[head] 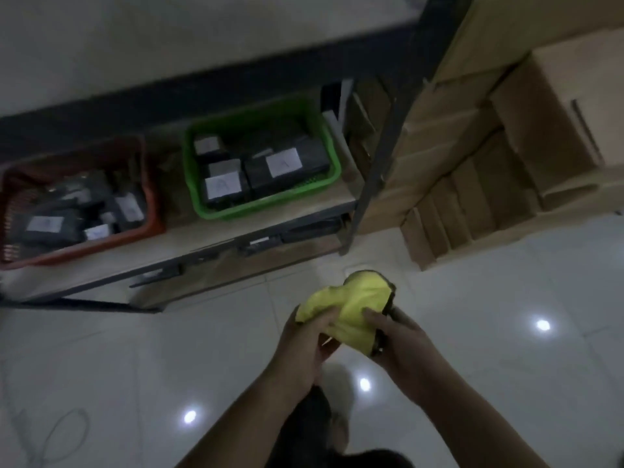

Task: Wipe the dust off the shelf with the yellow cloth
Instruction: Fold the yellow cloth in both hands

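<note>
The yellow cloth (351, 307) is bunched up in front of me, above the white tiled floor. My left hand (305, 346) grips its left side with curled fingers. My right hand (403, 342) holds its right side, thumb pressed on top. A dark edge of the cloth shows at its right. The shelf (209, 236) stands ahead and to the left, a metal-framed rack with pale boards, well beyond both hands. The whole view is dim and blurred.
On the shelf board sit a red basket (153, 211) and a green basket (332, 177), both with dark labelled packages. Stacked cardboard boxes (489, 170) fill the right. A thin cable (64, 430) lies on the floor at lower left.
</note>
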{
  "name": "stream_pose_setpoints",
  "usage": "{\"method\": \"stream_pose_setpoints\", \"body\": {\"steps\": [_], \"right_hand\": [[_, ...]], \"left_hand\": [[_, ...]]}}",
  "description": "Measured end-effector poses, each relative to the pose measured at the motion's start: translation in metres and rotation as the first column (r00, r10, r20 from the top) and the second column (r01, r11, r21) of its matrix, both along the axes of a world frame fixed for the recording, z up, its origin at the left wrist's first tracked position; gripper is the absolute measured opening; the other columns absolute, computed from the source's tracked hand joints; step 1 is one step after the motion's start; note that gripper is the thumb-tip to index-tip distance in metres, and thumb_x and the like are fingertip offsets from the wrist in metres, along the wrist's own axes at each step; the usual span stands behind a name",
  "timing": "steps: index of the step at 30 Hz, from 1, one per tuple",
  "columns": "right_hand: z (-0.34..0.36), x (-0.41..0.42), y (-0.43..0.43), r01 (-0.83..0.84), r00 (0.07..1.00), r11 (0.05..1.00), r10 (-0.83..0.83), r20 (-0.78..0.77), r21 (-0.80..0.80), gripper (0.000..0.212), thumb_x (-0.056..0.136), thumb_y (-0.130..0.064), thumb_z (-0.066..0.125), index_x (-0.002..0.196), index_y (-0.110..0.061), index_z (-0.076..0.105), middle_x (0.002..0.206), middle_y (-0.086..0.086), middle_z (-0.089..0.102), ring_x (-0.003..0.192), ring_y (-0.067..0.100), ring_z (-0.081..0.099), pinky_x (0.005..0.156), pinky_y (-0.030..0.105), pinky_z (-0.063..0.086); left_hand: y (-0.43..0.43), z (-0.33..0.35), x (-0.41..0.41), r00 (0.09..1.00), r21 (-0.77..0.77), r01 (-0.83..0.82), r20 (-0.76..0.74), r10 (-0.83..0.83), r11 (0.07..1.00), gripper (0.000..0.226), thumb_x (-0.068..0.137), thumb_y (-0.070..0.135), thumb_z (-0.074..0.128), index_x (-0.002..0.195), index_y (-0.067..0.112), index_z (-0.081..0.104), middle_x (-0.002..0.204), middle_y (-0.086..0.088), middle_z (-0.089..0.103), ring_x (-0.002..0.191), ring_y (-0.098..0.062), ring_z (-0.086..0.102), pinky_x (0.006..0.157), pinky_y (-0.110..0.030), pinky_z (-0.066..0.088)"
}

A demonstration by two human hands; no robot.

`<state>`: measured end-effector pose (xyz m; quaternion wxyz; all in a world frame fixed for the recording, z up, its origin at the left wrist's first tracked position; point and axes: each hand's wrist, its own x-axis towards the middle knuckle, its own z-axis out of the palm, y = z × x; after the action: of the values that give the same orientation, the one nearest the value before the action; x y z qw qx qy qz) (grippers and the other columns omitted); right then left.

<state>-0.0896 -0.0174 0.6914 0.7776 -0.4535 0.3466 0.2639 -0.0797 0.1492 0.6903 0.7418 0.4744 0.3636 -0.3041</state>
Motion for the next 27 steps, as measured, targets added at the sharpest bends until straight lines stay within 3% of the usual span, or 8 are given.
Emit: {"method": "stream_pose_setpoints", "body": {"steps": [3, 7, 10, 13, 17, 20, 23, 27], "right_hand": [[-0.055, 0.024, -0.038, -0.058, 0.996, 0.974, 0.042, -0.078, -0.22, 0.033, 0.089, -0.014, 0.065, 0.12, -0.025, 0.06, 0.106, 0.008, 0.072, 0.089, 0.027, 0.069, 0.064, 0.035, 0.055], [-0.15, 0.045, -0.093, -0.218, 0.968, 0.941, 0.175, -0.178, -0.259, 0.035, 0.088, -0.013, 0.064, 0.12, -0.025, 0.061, 0.086, 0.009, 0.06, 0.067, 0.02, 0.053, 0.053, 0.029, 0.046], [-0.233, 0.065, -0.129, -0.356, 0.923, 0.899, 0.297, -0.244, -0.256, 0.043, 0.086, -0.013, 0.062, 0.125, -0.031, 0.058, 0.099, 0.01, 0.064, 0.078, 0.023, 0.058, 0.055, 0.029, 0.05], [-0.317, 0.087, -0.158, -0.464, 0.882, 0.836, 0.405, -0.241, -0.294, 0.053, 0.084, -0.009, 0.061, 0.13, -0.034, 0.054, 0.097, 0.009, 0.062, 0.075, 0.021, 0.056, 0.054, 0.027, 0.048], [-0.421, 0.119, -0.182, -0.548, 0.801, 0.656, 0.59, -0.101, -0.519, 0.07, 0.078, -0.012, 0.064, 0.14, -0.031, 0.04, 0.096, -0.001, 0.059, 0.077, 0.016, 0.058, 0.051, 0.02, 0.045], [-0.492, 0.141, -0.19, -0.521, 0.729, 0.534, 0.684, -0.022, -0.666, 0.071, 0.068, -0.02, 0.063, 0.136, -0.027, 0.043, 0.113, 0.003, 0.059, 0.098, 0.023, 0.06, 0.068, 0.034, 0.053], [-0.555, 0.153, -0.193, -0.486, 0.676, 0.475, 0.736, 0.028, -0.734, 0.055, 0.076, -0.006, 0.061, 0.124, -0.028, 0.049, 0.124, 0.004, 0.056, 0.107, 0.024, 0.057, 0.08, 0.044, 0.055], [-0.619, 0.155, -0.195, -0.434, 0.675, 0.498, 0.732, 0.095, -0.751, 0.049, 0.079, -0.002, 0.058, 0.118, -0.03, 0.052, 0.119, -0.004, 0.053, 0.108, 0.017, 0.053, 0.073, 0.03, 0.051]], "left_hand": [[-0.026, -0.062, 0.014, 0.995, 0.042, 0.017, -0.104, -0.012, 0.999, 0.027, 0.092, 0.025, 0.074, 0.117, 0.016, 0.078, 0.106, -0.008, 0.08, 0.094, -0.021, 0.074, 0.068, -0.029, 0.058], [-0.067, -0.16, 0.018, 0.962, 0.108, 0.044, -0.273, -0.013, 0.993, 0.014, 0.099, 0.019, 0.067, 0.088, 0.014, 0.071, 0.069, -0.001, 0.069, 0.066, -0.015, 0.063, 0.052, -0.026, 0.051], [-0.099, -0.237, 0.023, 0.95, 0.209, 0.224, -0.265, -0.165, 0.952, 0.006, 0.102, 0.016, 0.06, 0.103, 0.015, 0.065, 0.088, -0.004, 0.066, 0.072, -0.014, 0.063, 0.056, -0.024, 0.05], [-0.126, -0.311, 0.039, 0.918, 0.348, 0.375, -0.268, -0.292, 0.859, 0.018, 0.1, 0.021, 0.064, 0.116, 0.024, 0.056, 0.108, -0.008, 0.068, 0.081, -0.015, 0.061, 0.056, -0.017, 0.049], [-0.155, -0.409, 0.062, 0.884, 0.456, 0.459, -0.152, -0.442, 0.762, 0.024, 0.096, 0.011, 0.062, 0.111, 0.022, 0.047, 0.103, -0.005, 0.063, 0.076, -0.017, 0.054, 0.051, -0.019, 0.041], [-0.171, -0.478, 0.079, 0.851, 0.583, 0.448, -0.046, -0.523, 0.678, 0.022, 0.094, 0.008, 0.063, 0.098, 0.025, 0.05, 0.1, -0.006, 0.065, 0.064, -0.014, 0.048, 0.043, -0.015, 0.033], [-0.176, -0.536, 0.09, 0.826, 0.685, 0.395, 0.027, -0.563, 0.612, 0.025, 0.096, 0.009, 0.064, 0.091, 0.03, 0.052, 0.092, -0.001, 0.065, 0.052, -0.005, 0.049, 0.043, -0.017, 0.033], [-0.178, -0.588, 0.089, 0.788, 0.781, 0.317, 0.1, -0.608, 0.538, 0.021, 0.1, 0.016, 0.067, 0.102, 0.032, 0.052, 0.105, 0.004, 0.067, 0.086, -0.011, 0.066, 0.066, -0.031, 0.053]]}}
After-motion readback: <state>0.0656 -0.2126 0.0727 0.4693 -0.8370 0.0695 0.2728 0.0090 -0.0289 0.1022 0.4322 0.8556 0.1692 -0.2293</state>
